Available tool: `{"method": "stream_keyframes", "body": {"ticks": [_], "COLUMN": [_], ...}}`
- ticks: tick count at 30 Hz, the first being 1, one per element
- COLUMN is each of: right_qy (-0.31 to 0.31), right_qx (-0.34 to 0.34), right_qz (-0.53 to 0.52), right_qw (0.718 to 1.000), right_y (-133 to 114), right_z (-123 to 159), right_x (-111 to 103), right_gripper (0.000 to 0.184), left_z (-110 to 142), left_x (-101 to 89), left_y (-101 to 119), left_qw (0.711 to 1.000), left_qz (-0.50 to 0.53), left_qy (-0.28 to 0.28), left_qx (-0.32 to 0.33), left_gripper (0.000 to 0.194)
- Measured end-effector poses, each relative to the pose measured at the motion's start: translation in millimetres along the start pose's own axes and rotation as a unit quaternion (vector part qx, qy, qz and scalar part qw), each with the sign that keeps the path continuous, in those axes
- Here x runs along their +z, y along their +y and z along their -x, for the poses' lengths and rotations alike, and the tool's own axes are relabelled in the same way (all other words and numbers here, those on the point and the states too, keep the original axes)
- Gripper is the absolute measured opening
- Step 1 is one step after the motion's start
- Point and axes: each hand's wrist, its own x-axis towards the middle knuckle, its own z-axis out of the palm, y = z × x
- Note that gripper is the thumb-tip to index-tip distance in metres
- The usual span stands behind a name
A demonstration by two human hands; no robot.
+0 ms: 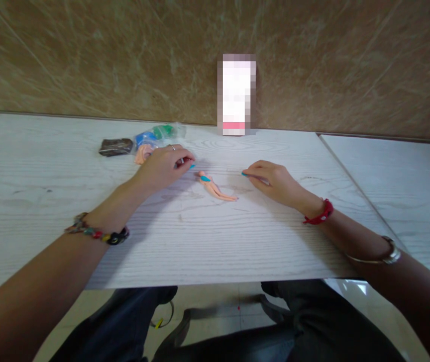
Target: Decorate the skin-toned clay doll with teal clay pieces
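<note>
A small peach clay figure (215,190) with long legs lies on the table, a blue oval piece (205,178) on its upper body. Just left of the figure's head is my left hand (164,163), its fingers curled together and a little blue clay (192,166) showing at the tips. To the right of the figure, apart from it, my right hand (273,181) pinches a tiny bit of blue clay (244,174) between thumb and finger. Neither hand touches the figure.
Behind my left hand lie a dark brown clay block (116,147) and clear bags of blue (145,138), green (163,131) and peach clay (143,153). A blurred-out phone-like screen (236,95) leans on the brown marbled wall (105,60). A seam (358,191) crosses the white table at right.
</note>
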Motion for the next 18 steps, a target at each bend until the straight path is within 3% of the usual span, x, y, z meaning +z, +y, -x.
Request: {"method": "stream_keyframes", "body": {"ticks": [8, 15, 18], "right_qy": [-0.08, -0.089, -0.073], "right_qx": [-0.028, -0.034, -0.013], "right_qz": [0.136, 0.145, 0.104], "right_qw": [0.987, 0.985, 0.992], "right_y": [-5.9, -10.1, -9.4], "right_z": [1.2, 2.7, 2.2], "right_x": [-0.9, -1.2, 0.8], "right_gripper": [0.031, 0.027, 0.026], "left_z": [0.0, 0.1, 0.3], "left_x": [1.4, 1.4, 0.8], "left_y": [-1.2, -0.1, 0.8], "left_qw": [1.0, 1.0, 1.0], "left_qz": [0.01, 0.0, -0.001], "left_qy": [0.004, 0.0, 0.003], "left_qx": [0.007, 0.002, -0.001], "left_gripper": [0.027, 0.027, 0.027]}}
